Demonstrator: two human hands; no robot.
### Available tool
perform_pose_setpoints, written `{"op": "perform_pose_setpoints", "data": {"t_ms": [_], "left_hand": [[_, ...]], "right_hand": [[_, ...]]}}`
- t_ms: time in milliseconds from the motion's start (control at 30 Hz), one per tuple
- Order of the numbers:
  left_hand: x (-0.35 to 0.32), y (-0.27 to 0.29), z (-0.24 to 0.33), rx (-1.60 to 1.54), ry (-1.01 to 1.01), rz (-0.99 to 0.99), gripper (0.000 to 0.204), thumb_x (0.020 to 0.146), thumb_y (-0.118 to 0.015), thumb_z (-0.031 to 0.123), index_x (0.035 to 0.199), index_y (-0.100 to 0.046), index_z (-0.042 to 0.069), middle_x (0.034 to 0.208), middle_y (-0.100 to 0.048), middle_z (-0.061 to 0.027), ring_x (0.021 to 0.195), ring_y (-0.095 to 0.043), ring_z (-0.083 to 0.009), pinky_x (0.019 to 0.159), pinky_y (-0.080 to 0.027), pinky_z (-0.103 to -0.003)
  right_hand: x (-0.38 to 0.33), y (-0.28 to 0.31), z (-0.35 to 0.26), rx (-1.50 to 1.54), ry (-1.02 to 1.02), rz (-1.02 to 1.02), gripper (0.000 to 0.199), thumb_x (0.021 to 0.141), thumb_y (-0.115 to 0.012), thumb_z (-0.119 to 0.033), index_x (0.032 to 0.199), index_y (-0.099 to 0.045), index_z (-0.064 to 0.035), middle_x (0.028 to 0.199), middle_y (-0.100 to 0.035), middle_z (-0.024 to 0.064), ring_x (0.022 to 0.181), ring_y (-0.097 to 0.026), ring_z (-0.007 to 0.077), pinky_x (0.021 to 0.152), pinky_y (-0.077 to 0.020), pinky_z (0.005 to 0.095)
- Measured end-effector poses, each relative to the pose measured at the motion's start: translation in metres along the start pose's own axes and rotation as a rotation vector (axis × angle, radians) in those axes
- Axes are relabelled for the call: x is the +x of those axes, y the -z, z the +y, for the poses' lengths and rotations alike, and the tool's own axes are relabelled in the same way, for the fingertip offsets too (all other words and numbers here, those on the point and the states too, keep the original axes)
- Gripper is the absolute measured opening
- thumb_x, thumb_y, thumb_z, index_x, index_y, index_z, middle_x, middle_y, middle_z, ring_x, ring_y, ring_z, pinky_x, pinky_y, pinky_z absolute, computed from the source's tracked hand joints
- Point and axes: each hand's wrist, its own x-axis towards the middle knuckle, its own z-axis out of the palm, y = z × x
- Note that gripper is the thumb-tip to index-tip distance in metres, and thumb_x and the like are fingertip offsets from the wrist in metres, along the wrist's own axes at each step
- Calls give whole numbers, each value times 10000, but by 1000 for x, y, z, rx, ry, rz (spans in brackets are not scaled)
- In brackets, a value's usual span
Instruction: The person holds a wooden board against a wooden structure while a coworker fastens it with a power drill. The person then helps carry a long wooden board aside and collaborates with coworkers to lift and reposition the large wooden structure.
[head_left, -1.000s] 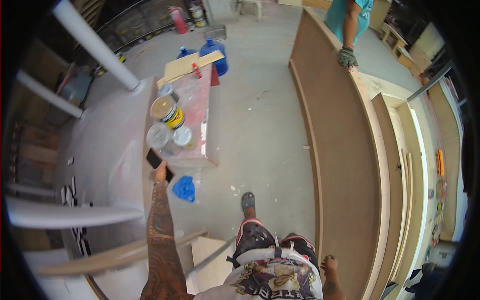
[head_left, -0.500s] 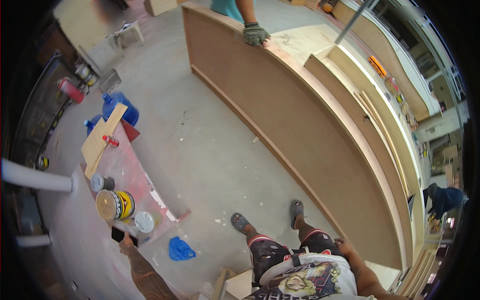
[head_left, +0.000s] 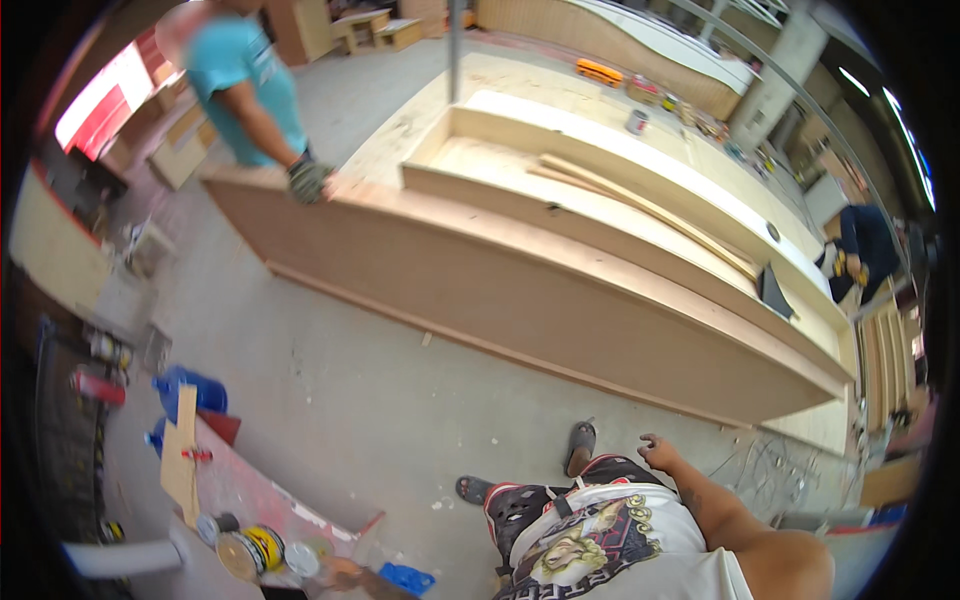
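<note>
At the lower edge, my left hand (head_left: pixel 345 576) is smeared by motion beside a clear jar (head_left: pixel 302 558) and a blue plastic bag (head_left: pixel 407 578). Its fingers cannot be made out. A black phone (head_left: pixel 284 593) is partly cut off there, seemingly apart from the hand. My right hand (head_left: pixel 655 451) hangs in front of my thigh, fingers apart and loosely bent, holding nothing. Beyond it stands a long brown wooden panel (head_left: pixel 480 315) with a curved top edge, on its side. A co-worker's gloved hand (head_left: pixel 308 180) rests on that panel's far left end.
Behind the panel lies a shallow wooden frame (head_left: pixel 600 150) with loose strips (head_left: pixel 650 215) in it. A stained low bench (head_left: pixel 250 465) at the left bears a yellow-labelled can (head_left: pixel 252 552). Blue water bottles (head_left: pixel 190 388) stand beyond. Another person (head_left: pixel 868 245) bends at the right.
My view has swung up and right, bringing more of the co-worker into sight. My left hand has moved right from the phone it was touching. My right hand now reaches out from my thigh.
</note>
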Motion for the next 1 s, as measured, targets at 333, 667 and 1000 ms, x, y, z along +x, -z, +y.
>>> {"op": "perform_pose_setpoints", "data": {"t_ms": [333,667,1000], "left_hand": [[-304,435,255,-1229,-895,-1187,581,810,-698,284,1242,-482,-38,1215,-519,-219,1141,-483,-357,996,-364,-442],[-487,827,325,-2008,-1818,-727,480,789,-699,176,1187,-531,-33,1192,-548,-225,1150,-483,-389,999,-362,-456],[-600,948,289,-1001,-2169,-653,454,879,-535,486,971,-700,73,932,-683,-173,929,-630,-347,885,-436,-448]], "right_hand": [[47,6,138,396,-43,44,483,783,-598,-197,1240,-566,-43,847,-658,138,618,-616,180,556,-524,321],[15,-21,378,1036,-443,491,453,835,-573,-167,1274,-505,-81,868,-610,70,643,-583,175,532,-503,326],[-114,-53,374,1737,-982,779,222,921,-528,-307,1012,-526,-104,809,-556,54,612,-555,188,529,-476,354]]}}
